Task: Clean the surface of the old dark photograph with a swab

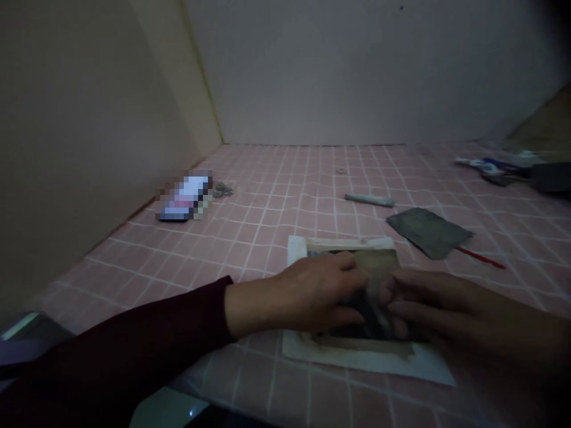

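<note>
In the head view, your left hand, in a maroon sleeve, and your right hand both lie over a dark, glossy picture sheet, fingertips meeting near its middle. Your fingers are extended, not clenched; you are in contact with the sheet, but I cannot confirm a firm grasp on it with either hand. The sheet sits on a stained white paper backing, near the front of the pink grid-patterned worktop. The step in hand appears to be manual work on this sheet at that position. Beyond your hands lie a grey fabric-like sheet with a red stick protruding from beneath it, and a grey rod. A pixelated object lies to the left, beside a small wire coil. Cluttered items sit at the far right. No brand, label or writing is legible.
</note>
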Available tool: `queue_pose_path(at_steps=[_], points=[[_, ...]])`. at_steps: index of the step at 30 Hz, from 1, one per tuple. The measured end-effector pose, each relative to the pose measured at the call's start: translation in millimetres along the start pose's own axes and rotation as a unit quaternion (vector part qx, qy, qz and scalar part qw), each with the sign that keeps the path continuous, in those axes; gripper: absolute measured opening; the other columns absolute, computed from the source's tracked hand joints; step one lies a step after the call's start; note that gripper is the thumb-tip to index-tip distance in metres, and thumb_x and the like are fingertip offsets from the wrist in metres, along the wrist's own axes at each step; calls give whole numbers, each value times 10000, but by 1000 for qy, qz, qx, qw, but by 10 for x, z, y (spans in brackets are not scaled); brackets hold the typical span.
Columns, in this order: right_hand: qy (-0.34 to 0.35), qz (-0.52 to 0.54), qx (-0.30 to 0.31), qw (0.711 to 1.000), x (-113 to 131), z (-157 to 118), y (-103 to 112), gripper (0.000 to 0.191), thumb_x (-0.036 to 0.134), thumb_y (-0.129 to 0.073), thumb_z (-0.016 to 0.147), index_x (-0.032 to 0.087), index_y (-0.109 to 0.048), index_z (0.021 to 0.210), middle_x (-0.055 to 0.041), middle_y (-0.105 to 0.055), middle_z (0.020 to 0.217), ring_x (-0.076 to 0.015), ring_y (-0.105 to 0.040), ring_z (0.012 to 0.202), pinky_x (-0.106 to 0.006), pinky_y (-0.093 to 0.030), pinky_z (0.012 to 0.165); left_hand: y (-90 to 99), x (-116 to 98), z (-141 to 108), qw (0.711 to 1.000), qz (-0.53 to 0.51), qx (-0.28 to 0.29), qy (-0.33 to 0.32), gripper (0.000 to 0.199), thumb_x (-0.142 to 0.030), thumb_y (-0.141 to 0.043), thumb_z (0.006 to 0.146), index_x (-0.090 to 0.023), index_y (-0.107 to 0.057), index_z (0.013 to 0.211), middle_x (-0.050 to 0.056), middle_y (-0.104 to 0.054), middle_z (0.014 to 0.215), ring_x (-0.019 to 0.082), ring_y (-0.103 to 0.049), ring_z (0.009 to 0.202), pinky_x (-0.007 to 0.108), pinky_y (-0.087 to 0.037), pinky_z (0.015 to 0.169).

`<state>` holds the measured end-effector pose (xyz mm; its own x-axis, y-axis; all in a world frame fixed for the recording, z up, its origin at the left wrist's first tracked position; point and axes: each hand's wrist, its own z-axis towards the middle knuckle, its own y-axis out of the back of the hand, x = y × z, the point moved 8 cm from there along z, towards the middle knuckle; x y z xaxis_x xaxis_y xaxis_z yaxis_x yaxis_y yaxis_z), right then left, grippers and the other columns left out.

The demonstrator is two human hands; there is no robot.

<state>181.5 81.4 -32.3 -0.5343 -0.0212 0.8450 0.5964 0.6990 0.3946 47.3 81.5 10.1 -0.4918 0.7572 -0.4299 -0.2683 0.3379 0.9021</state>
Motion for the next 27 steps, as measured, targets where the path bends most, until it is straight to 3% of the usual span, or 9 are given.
queue_pose_path(at_steps=[1,4,8,11,18,21,24,27], points=[[-15,-16,39,999,44,-16,-35,245,403,-490,947,198,-579,846,-27,-621,798,-153,-560,734,-279,-433,651,-9,9,0,1000,-8,1,6,292,-343,-680,830,-160,-582,1037,62,-544,1066,179,-563,889,284,-470,718],[-39,28,49,998,139,-52,21,198,402,-491,943,207,-521,929,19,-594,695,-99,-434,542,-230,-326,485,-24,25,-6,1000,-19,4,12,255,-307,-660,844,-166,-566,1035,51,-533,1045,180,-560,885,293,-458,713],[-33,63,48,996,195,-4,-25,153,348,-521,922,199,-488,934,1,-680,733,-81,-453,482,-213,-347,458,-43,48,-16,1000,-22,12,19,194,-278,-623,858,-173,-552,1004,40,-514,1036,172,-543,866,289,-435,693],[-20,72,58,996,207,18,-57,116,304,-514,924,193,-492,905,0,-689,721,-80,-462,491,-211,-349,470,-53,52,-19,999,-18,20,28,191,-269,-615,859,-177,-549,1013,38,-510,1040,173,-536,869,288,-427,689],[-12,38,18,999,248,12,-2,74,247,-519,913,187,-511,869,10,-658,653,-108,-526,577,-227,-368,528,-43,52,1,999,-18,22,29,184,-267,-618,859,-183,-546,1006,30,-506,1038,167,-532,862,279,-409,672],[7,41,43,998,297,31,-68,63,247,-504,923,192,-509,891,3,-688,688,-103,-515,557,-225,-376,521,-44,61,1,999,-18,16,26,186,-260,-618,856,-186,-543,1009,26,-503,1033,165,-533,861,279,-411,674],[-20,40,57,997,232,4,-40,88,239,-494,932,189,-511,862,27,-642,607,-91,-482,519,-212,-350,496,-54,63,-7,999,-14,16,25,198,-293,-611,867,-193,-545,1024,23,-504,1042,167,-533,861,285,-412,674],[-34,37,33,998,193,-6,17,110,233,-495,931,189,-506,831,41,-608,561,-92,-490,517,-208,-347,494,-69,63,-9,999,-15,20,25,194,-301,-611,867,-194,-549,1016,23,-508,1043,166,-536,857,284,-410,668]])
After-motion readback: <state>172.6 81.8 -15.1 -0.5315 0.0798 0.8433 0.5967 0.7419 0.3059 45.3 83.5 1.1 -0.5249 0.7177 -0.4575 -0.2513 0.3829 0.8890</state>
